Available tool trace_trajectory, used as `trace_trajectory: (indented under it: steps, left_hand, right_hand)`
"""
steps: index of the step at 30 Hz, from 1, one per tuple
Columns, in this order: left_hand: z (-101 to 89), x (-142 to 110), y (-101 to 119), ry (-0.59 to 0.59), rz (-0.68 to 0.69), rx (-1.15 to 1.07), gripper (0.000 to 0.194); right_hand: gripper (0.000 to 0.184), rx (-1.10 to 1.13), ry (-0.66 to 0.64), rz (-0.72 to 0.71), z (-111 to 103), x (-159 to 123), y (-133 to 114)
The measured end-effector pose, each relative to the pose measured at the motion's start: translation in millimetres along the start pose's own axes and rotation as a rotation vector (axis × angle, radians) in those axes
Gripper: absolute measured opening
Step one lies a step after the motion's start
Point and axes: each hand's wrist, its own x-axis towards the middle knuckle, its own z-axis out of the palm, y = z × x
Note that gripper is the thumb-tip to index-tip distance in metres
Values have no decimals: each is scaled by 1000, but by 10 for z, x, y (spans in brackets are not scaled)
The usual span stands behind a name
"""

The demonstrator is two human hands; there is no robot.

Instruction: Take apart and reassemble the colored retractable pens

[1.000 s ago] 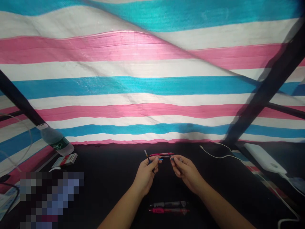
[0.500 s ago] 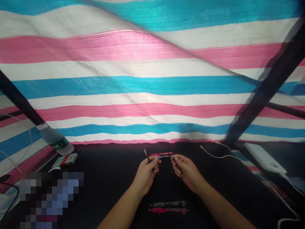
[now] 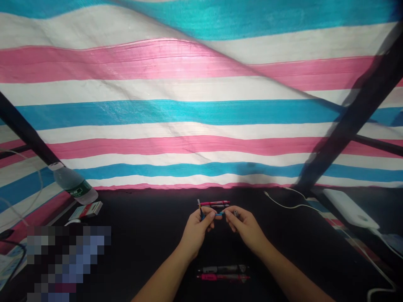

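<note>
Obs., person seated at black table (image 3: pixel 141 235), both hands up over it. Clock dirs from the hands, 12 = away from person.

Item in hand: slim blue pen (image 3: pixel 217 214), barrel thin, blue w/ yellowish tip at the L end, small metal-looking tip at the R end. Can't tell if one piece or two joined, as the fingers cover the middle part. Held approx level, btwn the hands, short end sticking up past L thumb at ~11 o'clock.

L hand (image 3: pixel 197 235): closed, gripping the pen's L end btwn thumb & curled fingers. R hand (image 3: pixel 247 228): closed too, pinching the R end w/ thumb & forefinger. Hands near each other, only the blue section showing btwn them.

Nearby: pink pen (image 3: pixel 214 203) lying just beyond the hands at 12 o'clock, dark pen (image 3: pixel 220 206) right beside it. At 6 o'clock, close to person: grey-black marker (image 3: pixel 224 269) & pink marker (image 3: pixel 223 277), side by side, parallel.

Further off: plastic water bottle (image 3: pixel 74 183) tilted at 10 o'clock, small carton (image 3: pixel 85 209) below it; white cable (image 3: pixel 289 206) running to white power bank (image 3: pixel 349 208) at 2 o'clock. Striped pink, white & blue tarp (image 3: pixel 201 113) behind table. Lower L area pixelated, can't tell what's there.
</note>
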Motion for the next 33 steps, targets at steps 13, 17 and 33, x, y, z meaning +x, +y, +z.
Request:
trace_trajectory:
  steps: [13,17,33]
  left_hand:
    - [-18,7,16,35,35,103,35]
    - [-42,20,-10,41,59,185,34]
    - [24,-48,55,18,126,330,23]
  right_hand:
    - [39,-122,-11,-26,-11,-21,-22]
    - [37,-166,11,-37,1,-30,-47]
    - [27,-351,-39,-215,12,-36,2]
